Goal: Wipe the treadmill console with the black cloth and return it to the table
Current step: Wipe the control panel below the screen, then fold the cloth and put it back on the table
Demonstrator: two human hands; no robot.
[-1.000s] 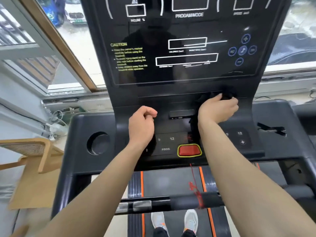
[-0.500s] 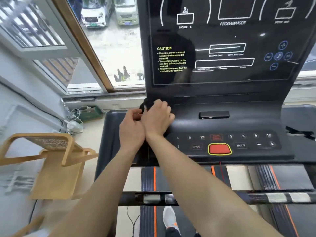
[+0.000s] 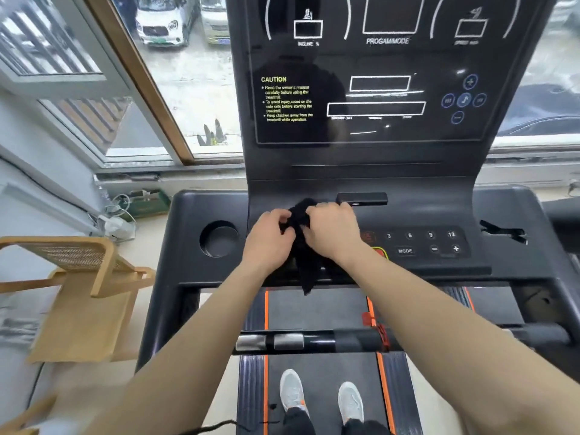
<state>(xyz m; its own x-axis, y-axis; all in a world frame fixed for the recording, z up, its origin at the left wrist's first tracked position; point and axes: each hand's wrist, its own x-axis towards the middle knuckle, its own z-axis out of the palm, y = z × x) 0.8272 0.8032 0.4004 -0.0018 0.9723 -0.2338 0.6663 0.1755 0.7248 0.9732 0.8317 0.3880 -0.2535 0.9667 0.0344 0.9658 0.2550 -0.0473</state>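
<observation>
The black treadmill console fills the upper middle of the head view, with a dark screen above a sloped button panel. The black cloth hangs bunched over the panel's left-centre, its tail dropping past the front edge. My left hand grips the cloth's left side. My right hand grips its right side, covering the left buttons. Both hands touch the cloth together just below the small black slot.
A round cup holder sits left of my hands. The front handlebar crosses below my forearms, and my shoes stand on the belt. A wooden chair stands left of the treadmill. Windows lie behind the console.
Both hands moved right and down from the panel's left upper corner to its left-centre. The cloth, earlier mostly hidden under the hands, now hangs down between them.
</observation>
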